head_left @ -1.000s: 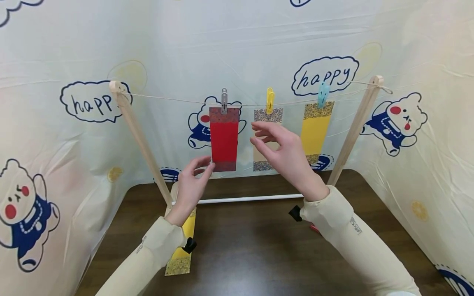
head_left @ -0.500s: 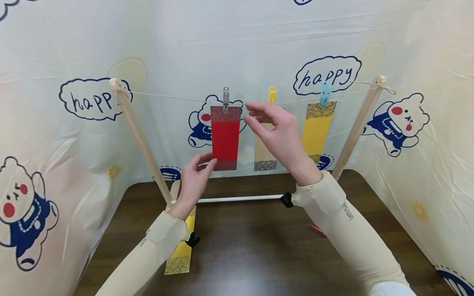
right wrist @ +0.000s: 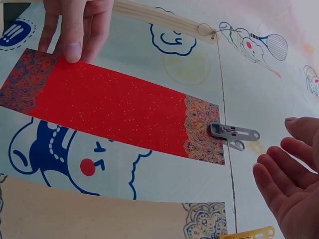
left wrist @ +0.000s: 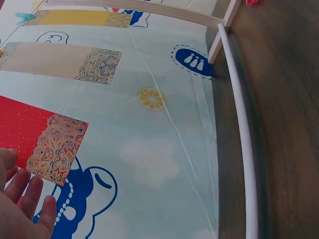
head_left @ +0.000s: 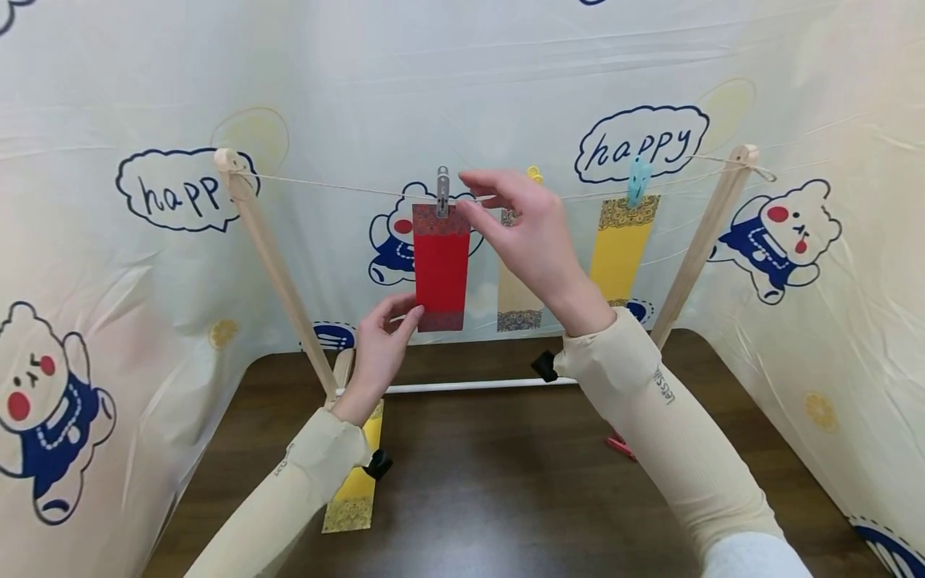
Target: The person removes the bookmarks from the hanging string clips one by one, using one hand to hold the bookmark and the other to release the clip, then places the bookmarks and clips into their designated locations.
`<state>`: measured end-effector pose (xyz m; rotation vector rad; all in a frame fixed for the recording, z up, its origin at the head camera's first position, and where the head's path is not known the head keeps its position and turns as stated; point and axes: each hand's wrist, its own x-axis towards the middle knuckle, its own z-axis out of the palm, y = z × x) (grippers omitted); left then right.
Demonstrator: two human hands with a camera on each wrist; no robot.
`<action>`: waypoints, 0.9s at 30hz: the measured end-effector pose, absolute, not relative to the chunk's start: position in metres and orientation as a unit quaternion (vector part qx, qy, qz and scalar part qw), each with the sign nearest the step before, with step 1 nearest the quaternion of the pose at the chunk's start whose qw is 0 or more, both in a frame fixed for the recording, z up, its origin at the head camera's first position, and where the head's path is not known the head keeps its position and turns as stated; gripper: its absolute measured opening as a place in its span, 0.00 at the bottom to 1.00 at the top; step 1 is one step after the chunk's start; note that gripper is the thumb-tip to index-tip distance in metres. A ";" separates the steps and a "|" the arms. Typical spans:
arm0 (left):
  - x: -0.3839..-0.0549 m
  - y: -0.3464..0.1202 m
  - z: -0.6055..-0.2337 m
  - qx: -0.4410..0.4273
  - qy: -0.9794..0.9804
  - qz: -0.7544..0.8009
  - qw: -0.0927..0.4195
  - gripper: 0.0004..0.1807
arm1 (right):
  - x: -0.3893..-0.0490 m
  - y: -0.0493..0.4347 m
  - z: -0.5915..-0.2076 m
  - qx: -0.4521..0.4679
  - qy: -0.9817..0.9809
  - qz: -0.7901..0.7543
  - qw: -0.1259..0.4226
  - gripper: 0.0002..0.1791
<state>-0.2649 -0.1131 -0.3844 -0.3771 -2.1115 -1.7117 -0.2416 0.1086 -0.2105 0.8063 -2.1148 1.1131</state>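
Observation:
A red paper card (head_left: pixel 441 269) with patterned ends hangs from the string by a grey clothespin (head_left: pixel 443 193). My left hand (head_left: pixel 381 341) pinches the card's lower left edge, thumb in front and fingers behind. Just right of the grey clothespin, my right hand (head_left: pixel 523 233) is raised with relaxed fingers. In the right wrist view a gap shows between that hand (right wrist: pixel 294 174) and the clothespin (right wrist: pixel 234 133). A beige card (head_left: pixel 519 297), partly hidden by the right hand, hangs from a yellow clothespin (head_left: pixel 535 174). A yellow card (head_left: pixel 623 253) hangs from a blue clothespin (head_left: pixel 639 181).
The string (head_left: pixel 325 185) runs between two wooden posts (head_left: pixel 270 257), joined low down by a white rod (head_left: pixel 470 386). Another yellow card (head_left: pixel 350 502) lies on the dark table (head_left: pixel 477 482). A red clothespin (head_left: pixel 620 446) lies beside the right sleeve. A printed curtain hangs behind.
My right hand has moved up and left, from before the beige card to beside the grey clothespin. My left hand has stayed at the red card's lower edge, shifting only slightly.

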 end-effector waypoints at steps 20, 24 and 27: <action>-0.268 -0.108 -0.383 -0.139 -0.752 -0.616 0.192 0.16 | -0.264 0.099 -0.197 0.281 -0.825 0.418 0.257 0.25; -0.269 -0.107 -0.384 -0.139 -0.752 -0.614 0.196 0.15 | -0.268 0.097 -0.195 0.264 -0.841 0.412 0.231 0.26; -0.271 -0.106 -0.384 -0.137 -0.751 -0.614 0.200 0.15 | -0.271 0.096 -0.194 0.256 -0.850 0.405 0.218 0.27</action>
